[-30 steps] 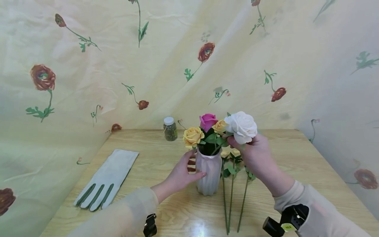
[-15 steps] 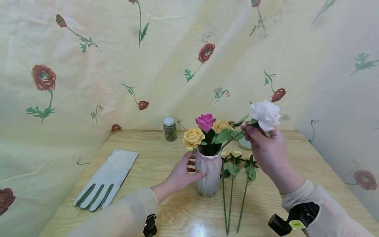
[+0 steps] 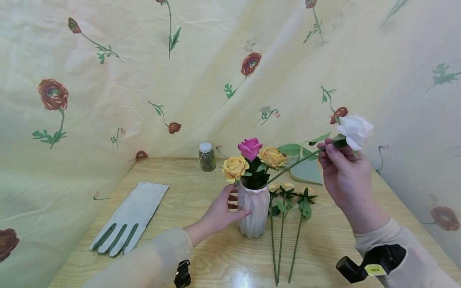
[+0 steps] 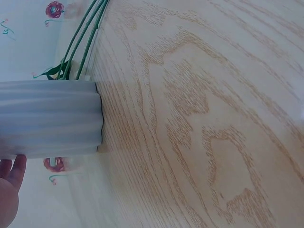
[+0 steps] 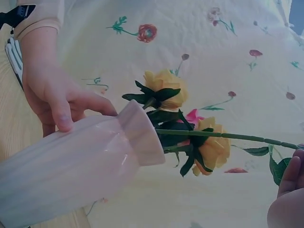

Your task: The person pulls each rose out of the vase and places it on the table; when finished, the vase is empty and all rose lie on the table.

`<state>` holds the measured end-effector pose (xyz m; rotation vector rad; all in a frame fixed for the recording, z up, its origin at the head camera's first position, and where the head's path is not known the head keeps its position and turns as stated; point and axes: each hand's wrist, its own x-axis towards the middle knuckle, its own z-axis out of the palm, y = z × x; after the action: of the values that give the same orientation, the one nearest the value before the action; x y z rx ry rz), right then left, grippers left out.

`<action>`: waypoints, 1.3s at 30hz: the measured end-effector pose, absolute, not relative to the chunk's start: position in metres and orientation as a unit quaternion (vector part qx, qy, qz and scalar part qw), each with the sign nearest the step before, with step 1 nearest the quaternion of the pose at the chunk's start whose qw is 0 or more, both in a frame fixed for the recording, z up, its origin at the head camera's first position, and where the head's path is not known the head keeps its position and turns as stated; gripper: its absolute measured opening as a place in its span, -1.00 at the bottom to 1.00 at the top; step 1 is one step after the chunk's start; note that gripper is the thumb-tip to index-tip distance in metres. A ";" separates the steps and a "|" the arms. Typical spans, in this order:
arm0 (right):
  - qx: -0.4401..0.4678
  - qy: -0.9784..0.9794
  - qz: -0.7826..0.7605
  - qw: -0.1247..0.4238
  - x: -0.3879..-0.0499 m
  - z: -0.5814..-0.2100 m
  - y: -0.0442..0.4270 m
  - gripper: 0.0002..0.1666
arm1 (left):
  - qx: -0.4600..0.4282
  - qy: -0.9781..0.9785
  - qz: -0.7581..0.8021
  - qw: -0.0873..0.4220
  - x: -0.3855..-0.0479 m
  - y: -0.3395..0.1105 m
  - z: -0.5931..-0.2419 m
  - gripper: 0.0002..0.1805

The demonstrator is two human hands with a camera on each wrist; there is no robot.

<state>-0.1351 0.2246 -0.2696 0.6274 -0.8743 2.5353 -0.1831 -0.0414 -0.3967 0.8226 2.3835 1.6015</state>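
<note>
The pale ribbed vase stands upright, with two yellow roses and a pink rose in it. My left hand grips its side, thumb on the front. Up to the right, my right hand pinches the white rose just below its bloom. That rose's green stem slants down into the vase mouth; its lower end is hidden inside.
Several yellow roses lie right of the vase, their stems toward me. Behind them is a pale green flat object. A lidded glass jar stands at the back, and a white-and-green glove lies at the left.
My right hand has moved right and slightly up with the white rose, so more of its stem shows and it leans further. My left hand has stayed on the vase.
</note>
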 end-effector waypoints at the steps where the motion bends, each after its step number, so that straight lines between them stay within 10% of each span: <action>1: 0.220 -0.308 0.905 0.194 -0.136 -0.270 0.226 -0.81 | 0.275 0.796 0.534 0.077 -0.183 -0.041 -0.397 -0.28; 39: 0.057 -0.132 0.973 0.178 -0.142 -0.315 0.316 -0.87 | 0.263 0.803 0.530 0.074 -0.182 -0.040 -0.396 -0.30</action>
<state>-0.1421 0.3159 -0.3148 0.1609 -0.3733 2.7538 -0.1820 -0.0402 -0.3959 0.7886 2.4103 1.5908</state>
